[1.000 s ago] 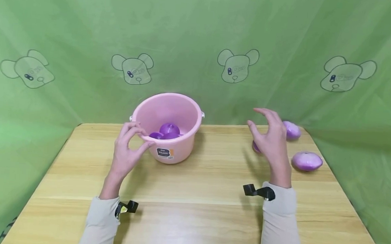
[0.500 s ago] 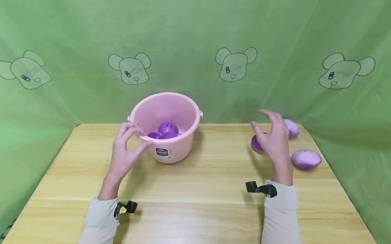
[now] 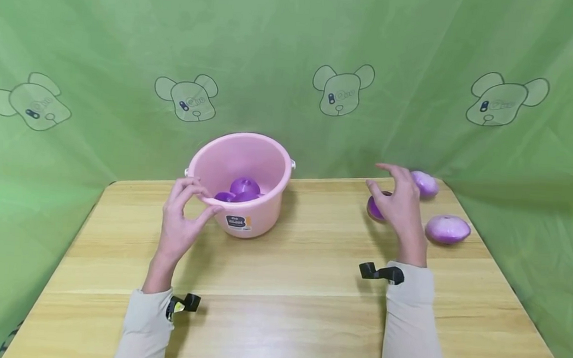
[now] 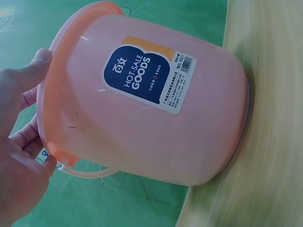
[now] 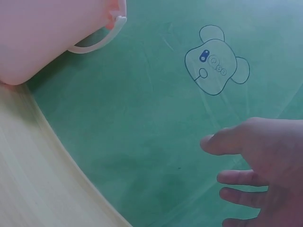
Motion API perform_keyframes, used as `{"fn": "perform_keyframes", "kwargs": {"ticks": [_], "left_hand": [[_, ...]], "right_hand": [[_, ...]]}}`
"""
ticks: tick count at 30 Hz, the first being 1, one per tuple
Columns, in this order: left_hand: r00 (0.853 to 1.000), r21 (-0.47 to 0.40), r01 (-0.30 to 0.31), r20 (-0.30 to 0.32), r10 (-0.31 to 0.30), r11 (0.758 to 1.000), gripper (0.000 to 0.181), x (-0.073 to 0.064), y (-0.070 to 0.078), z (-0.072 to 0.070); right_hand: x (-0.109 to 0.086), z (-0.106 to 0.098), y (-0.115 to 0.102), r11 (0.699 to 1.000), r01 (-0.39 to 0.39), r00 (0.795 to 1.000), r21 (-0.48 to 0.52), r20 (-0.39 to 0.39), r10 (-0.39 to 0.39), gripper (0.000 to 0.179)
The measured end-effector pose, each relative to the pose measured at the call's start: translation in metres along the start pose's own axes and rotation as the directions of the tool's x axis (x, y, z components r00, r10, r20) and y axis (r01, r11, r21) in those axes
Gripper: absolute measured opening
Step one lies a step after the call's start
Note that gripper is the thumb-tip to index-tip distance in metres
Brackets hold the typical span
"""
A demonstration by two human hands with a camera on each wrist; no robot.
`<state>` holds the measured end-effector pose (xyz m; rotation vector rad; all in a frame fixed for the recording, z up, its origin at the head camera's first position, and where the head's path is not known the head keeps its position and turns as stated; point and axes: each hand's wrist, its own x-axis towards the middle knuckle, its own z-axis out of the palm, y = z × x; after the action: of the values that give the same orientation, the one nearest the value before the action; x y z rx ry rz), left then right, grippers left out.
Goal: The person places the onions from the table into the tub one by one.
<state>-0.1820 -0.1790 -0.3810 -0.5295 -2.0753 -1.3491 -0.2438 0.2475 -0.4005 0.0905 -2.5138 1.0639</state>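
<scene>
At the back left of the table, the pink bucket (image 3: 259, 218) stands with several red onions (image 3: 245, 188) inside. My left hand (image 3: 181, 224) holds its rim, thumb outside and fingers over the edge; the left wrist view shows this grip on the bucket (image 4: 156, 127) from the side. My right hand (image 3: 403, 208) is raised at the right with thumb and fingers spread apart, holding nothing. Partly hidden behind that hand lies a dark red onion (image 3: 374, 209). Two paler onions, one at the back (image 3: 425, 184) and one nearer (image 3: 448, 229), lie to its right.
The light wooden table (image 3: 282, 321) runs back to a green curtain (image 3: 274, 52) printed with mouse heads. The curtain also closes in both sides. A white bucket handle (image 5: 102, 45) hangs at the bucket's side in the right wrist view.
My right hand has shifted slightly right, uncovering more of the dark red onion by it. My left hand keeps its hold on the bucket rim. The head view has turned a little.
</scene>
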Motion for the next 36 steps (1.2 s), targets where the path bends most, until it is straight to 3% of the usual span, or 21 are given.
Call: {"fn": "perform_keyframes", "kwargs": {"ticks": [17, 36], "left_hand": [[1.0, 0.011, 0.003, 0.003, -0.003, 1.0, 0.03, 0.001, 0.001, -0.001], [1.0, 0.016, 0.001, 0.003, -0.001, 1.0, 0.03, 0.001, 0.001, -0.002]], "right_hand": [[-0.003, 0.013, 0.022, 0.995, -0.089, 0.985, -0.041, 0.144, 0.094, 0.055], [-0.007, 0.023, 0.038, 0.988, -0.133, 0.981, -0.076, 0.132, 0.142, 0.05]]}}
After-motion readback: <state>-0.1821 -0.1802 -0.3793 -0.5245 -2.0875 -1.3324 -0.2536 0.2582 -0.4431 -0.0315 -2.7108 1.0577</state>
